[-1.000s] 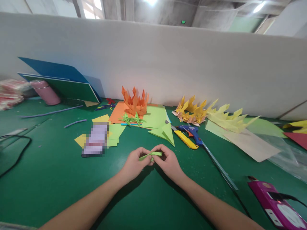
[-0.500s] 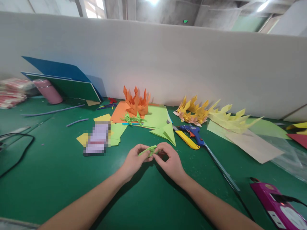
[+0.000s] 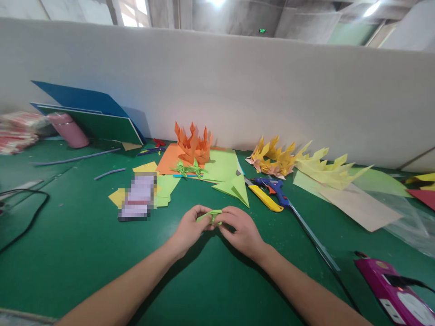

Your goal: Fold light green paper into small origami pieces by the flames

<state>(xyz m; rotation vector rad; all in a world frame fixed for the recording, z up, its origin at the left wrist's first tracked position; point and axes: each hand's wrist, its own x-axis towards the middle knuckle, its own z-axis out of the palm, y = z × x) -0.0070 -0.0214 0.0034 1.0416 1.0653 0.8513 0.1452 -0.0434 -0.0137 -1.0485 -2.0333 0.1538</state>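
Between my two hands is a small piece of folded light-green paper point(image 3: 215, 212), held just above the green table. My left hand point(image 3: 193, 226) pinches its left end between thumb and fingers. The fingers of my right hand point(image 3: 239, 227) are closed on its right end, covering part of it. Just beyond my hands lies a larger folded green paper point(image 3: 233, 188) with pointed corners. Behind that stand an orange paper crown point(image 3: 194, 147) and some small green paper leaf shapes point(image 3: 188, 168).
To the right lie a yellow utility knife point(image 3: 266, 198), a blue glue gun point(image 3: 277, 188) and yellow paper crowns point(image 3: 272, 158). A phone point(image 3: 137, 195) rests on paper at left. A pink bottle point(image 3: 70, 130) leans against boards. A magenta power strip point(image 3: 390, 287) sits near right.
My right hand has shifted slightly, its fingers closing further over the right end of the folded green paper. My left hand stays in nearly the same place.
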